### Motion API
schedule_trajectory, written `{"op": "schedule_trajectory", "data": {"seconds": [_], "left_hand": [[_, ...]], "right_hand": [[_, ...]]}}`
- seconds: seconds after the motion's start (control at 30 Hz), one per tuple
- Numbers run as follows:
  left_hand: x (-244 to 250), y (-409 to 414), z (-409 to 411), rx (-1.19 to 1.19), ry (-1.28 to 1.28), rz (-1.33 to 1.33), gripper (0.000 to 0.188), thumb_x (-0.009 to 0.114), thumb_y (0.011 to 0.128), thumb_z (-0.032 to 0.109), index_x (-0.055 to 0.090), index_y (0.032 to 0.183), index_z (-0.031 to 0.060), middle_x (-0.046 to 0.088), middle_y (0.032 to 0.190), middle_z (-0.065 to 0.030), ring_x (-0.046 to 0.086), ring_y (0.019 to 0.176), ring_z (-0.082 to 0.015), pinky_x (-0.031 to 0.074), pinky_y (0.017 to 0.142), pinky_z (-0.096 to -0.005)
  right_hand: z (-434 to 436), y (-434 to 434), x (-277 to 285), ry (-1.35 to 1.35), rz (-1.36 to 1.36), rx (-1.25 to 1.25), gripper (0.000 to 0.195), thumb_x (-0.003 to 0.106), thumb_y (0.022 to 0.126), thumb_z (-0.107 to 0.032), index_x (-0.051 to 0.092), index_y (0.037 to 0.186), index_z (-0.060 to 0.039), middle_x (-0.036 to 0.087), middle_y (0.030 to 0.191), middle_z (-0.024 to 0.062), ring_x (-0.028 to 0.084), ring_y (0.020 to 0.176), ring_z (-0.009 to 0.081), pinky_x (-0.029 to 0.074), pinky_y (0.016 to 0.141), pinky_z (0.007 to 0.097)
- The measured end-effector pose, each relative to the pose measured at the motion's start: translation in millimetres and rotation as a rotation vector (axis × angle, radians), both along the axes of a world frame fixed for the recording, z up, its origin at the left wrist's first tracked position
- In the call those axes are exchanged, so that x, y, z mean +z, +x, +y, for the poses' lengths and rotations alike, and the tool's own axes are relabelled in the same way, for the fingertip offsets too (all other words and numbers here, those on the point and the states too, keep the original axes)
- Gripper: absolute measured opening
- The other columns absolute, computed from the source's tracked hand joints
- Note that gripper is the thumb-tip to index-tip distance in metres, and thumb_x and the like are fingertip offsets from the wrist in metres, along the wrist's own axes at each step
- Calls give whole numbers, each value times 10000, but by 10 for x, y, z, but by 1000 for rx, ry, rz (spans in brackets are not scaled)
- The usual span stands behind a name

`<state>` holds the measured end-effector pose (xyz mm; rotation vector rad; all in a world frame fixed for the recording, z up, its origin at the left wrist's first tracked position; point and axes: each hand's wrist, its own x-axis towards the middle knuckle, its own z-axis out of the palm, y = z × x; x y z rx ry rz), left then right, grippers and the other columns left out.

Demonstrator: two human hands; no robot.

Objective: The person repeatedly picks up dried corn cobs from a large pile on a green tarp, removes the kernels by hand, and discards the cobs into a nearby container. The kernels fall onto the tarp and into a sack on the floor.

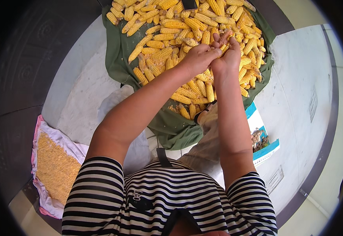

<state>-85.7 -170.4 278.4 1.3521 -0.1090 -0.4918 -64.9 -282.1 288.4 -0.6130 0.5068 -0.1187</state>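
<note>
Both my hands meet over the right part of a large heap of yellow corn cobs (174, 24), which lies on a green cloth (117, 63). Between them is a partly shelled corn cob (225, 44), with its reddish bare core showing at the upper end and rows of kernels lower down. My left hand (199, 59) reaches in from the left, its thumb against the kernels. My right hand (229, 57) is turned palm up around the cob, its fingers curled on it. Some fingertips are hidden behind the cob.
A few loose kernels (174, 108) lie on the cloth near my feet. At the lower left, a pink-edged white cloth (77, 147) holds a spread of yellow kernels (56, 165). A printed blue and white bag (260, 132) lies right of my leg. A dark flat object (189, 4) rests on the heap.
</note>
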Motion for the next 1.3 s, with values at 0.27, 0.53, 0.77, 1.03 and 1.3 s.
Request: {"op": "schedule_trajectory", "data": {"seconds": [0.27,0.53,0.77,1.03,1.3], "left_hand": [[-212,1,-82,92,80,-184,250,549,979,267,586,915,28,547,721,12,453,596,-54,368,508,-238],[81,-42,-68,139,-230,191,284,527,987,353,600,955,81,482,668,35,354,498,-34,257,427,-211],[-78,98,-83,116,289,-127,529,489,982,452,674,1008,-43,681,908,-132,640,827,-218,480,757,-328],[-88,136,-60,128,420,-221,591,401,991,503,668,1117,-9,691,988,-197,665,914,-290,488,806,-361],[-28,210,-22,18,452,-150,590,436,969,517,683,1082,-7,696,946,-195,671,909,-289,493,792,-357]], "right_hand": [[31,3,-13,38,-8,-45,180,519,999,-253,566,997,-79,594,868,83,506,697,171,474,641,301],[115,-118,183,-27,30,-32,165,532,993,-262,574,988,-102,585,902,66,515,786,184,475,701,314],[140,-69,-111,-14,-130,-25,174,520,993,-221,528,1035,-52,578,954,107,560,884,235,505,834,358],[158,-64,-156,-22,-112,-32,181,503,1001,-208,516,1059,-37,562,974,116,566,901,239,503,846,362],[192,-90,-94,-3,-132,-18,254,468,1018,-252,497,1124,-23,591,971,120,597,940,259,514,855,380]]}}
